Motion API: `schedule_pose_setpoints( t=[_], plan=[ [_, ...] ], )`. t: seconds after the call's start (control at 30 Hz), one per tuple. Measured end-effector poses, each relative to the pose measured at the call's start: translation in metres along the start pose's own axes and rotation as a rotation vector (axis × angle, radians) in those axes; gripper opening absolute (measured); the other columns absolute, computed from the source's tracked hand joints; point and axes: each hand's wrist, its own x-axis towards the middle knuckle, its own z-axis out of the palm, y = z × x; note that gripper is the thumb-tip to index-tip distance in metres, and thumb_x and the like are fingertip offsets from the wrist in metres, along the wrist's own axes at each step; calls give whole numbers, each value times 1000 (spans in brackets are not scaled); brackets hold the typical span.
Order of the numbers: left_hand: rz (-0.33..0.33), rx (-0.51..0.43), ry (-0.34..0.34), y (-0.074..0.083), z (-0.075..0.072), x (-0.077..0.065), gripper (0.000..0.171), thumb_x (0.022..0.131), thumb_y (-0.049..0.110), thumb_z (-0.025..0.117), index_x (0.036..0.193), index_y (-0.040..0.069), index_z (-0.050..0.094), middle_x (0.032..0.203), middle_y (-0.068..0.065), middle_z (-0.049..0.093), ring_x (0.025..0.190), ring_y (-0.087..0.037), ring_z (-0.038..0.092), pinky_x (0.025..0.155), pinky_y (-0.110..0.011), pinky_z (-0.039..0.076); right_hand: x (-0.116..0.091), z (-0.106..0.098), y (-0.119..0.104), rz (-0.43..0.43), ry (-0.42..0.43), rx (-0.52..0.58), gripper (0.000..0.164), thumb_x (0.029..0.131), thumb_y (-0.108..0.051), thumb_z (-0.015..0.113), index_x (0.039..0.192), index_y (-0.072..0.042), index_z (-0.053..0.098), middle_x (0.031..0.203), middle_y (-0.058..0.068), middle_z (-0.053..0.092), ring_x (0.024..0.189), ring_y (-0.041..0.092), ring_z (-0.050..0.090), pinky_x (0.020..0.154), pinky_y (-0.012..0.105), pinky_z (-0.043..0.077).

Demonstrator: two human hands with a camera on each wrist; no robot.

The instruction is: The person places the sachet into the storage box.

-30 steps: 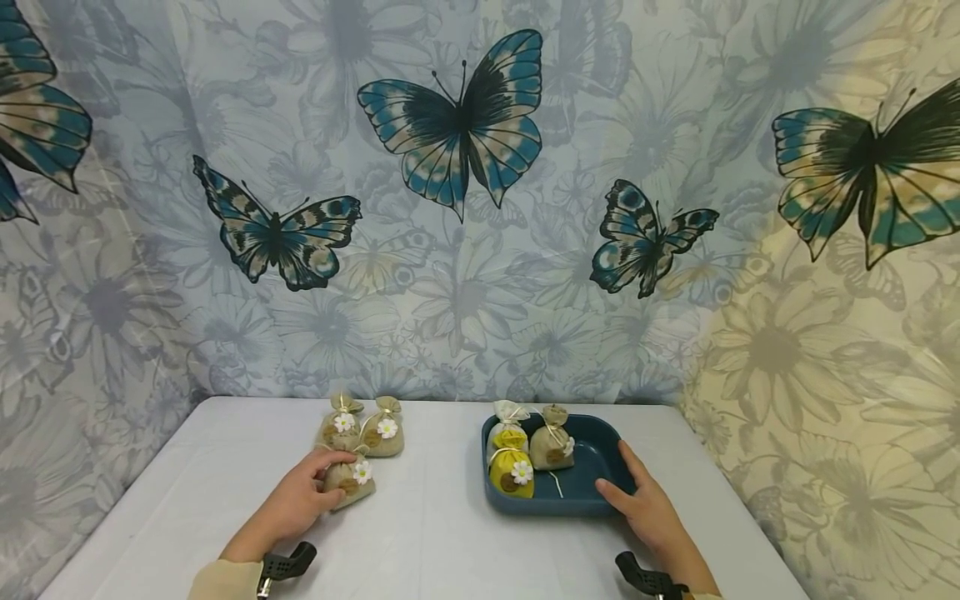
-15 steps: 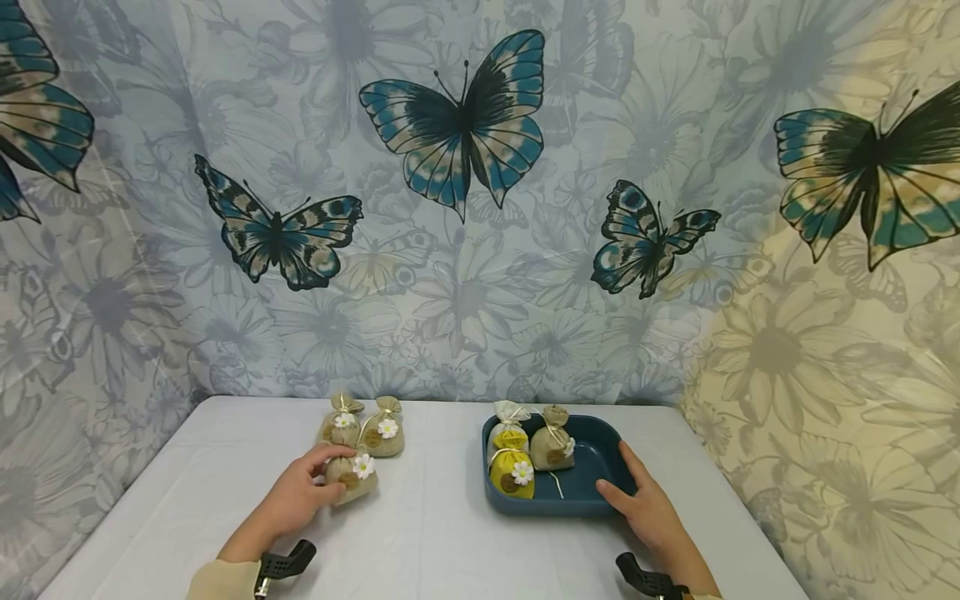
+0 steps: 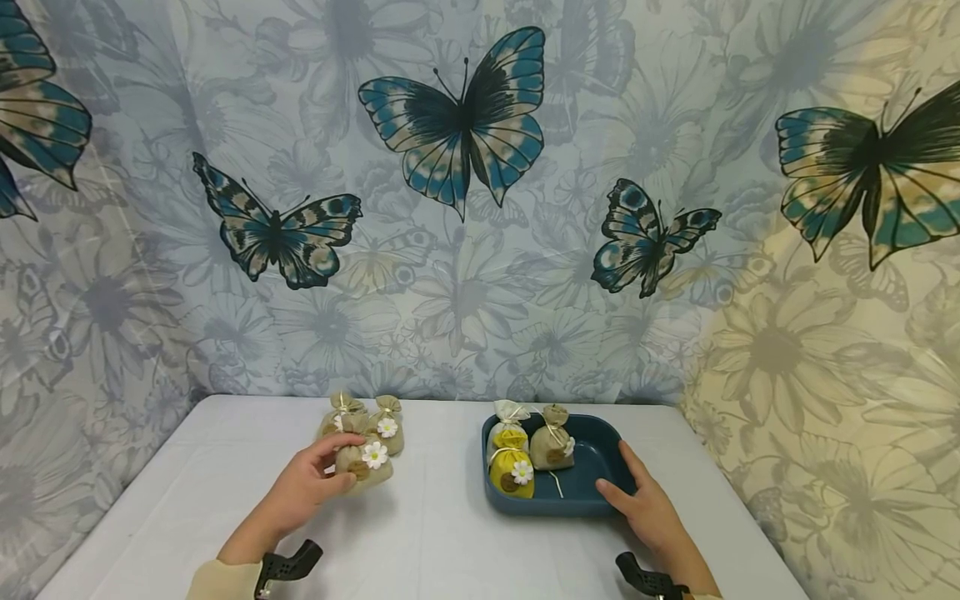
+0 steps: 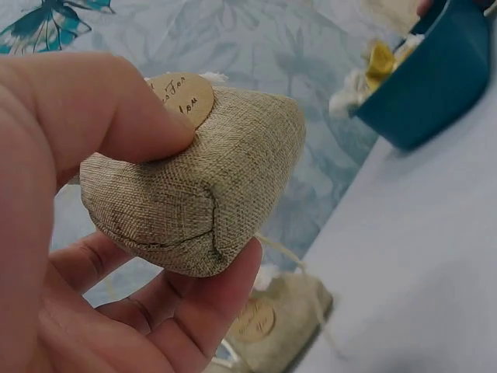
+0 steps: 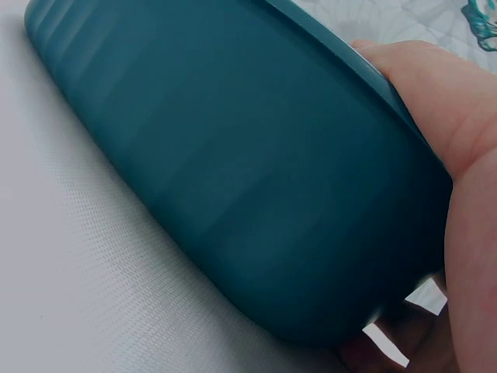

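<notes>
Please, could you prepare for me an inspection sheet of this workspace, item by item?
Surface: white table, no spill seen.
Things: held beige bag; two beige bags behind it; blue tray containing a white bag, a yellow bag and another beige bag.
Clutter: thin white strand inside the tray; whether loose, cannot tell.
Grips: left grip holds the bag; right grip holds the tray's right end.
Cables: nothing seen.
Surroundings: butterfly-print backdrop; black wrist devices.

1. A white-covered table (image 3: 450,546) stretched across the foreground.
2. Behind it and at both sides rose a pale floral backdrop (image 3: 480,333), yellowish toward the right.
3. A large teal-and-black butterfly (image 3: 464,125) was printed high near the centre.
4. Two smaller printed butterflies (image 3: 276,240) flanked it lower down.
</notes>
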Motion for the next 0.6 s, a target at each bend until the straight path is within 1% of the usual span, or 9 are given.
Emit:
schedule_pose_setpoints(
  t=[0.13, 0.27, 0.47, 0.6],
  plan=[
    [27, -20, -26, 10, 5, 0, 46, 87, 1, 73, 131, 1, 59, 131, -22, 50, 101, -22, 59, 74, -31, 55, 0, 0, 0, -1, 3, -2, 97, 93, -43, 70, 162, -13, 8, 164, 18, 5, 147, 43, 3, 111, 66, 7],
    [41, -31, -47, 16, 11, -1, 46, 86, -1, 72, 130, 0, 58, 129, -21, 50, 98, -21, 59, 71, -30, 54, -1, 0, -1, -5, 7, -5, 96, 93, -43, 70, 162, -12, 9, 164, 18, 6, 147, 43, 3, 111, 66, 7],
    [29, -44, -70, 17, 14, 0, 47, 88, 1, 72, 132, 0, 57, 133, -22, 47, 98, -23, 58, 71, -31, 54, -1, 0, -2, 6, 10, -9, 98, 93, -43, 70, 162, -12, 9, 164, 19, 6, 147, 44, 3, 112, 65, 7],
    [8, -47, -59, 19, 17, -2, 48, 88, 2, 73, 133, 0, 58, 131, -20, 49, 93, -21, 57, 69, -29, 52, 0, 1, -1, -3, 18, -9, 97, 93, -43, 70, 162, -12, 9, 164, 18, 6, 147, 43, 4, 112, 65, 8]
  ],
)
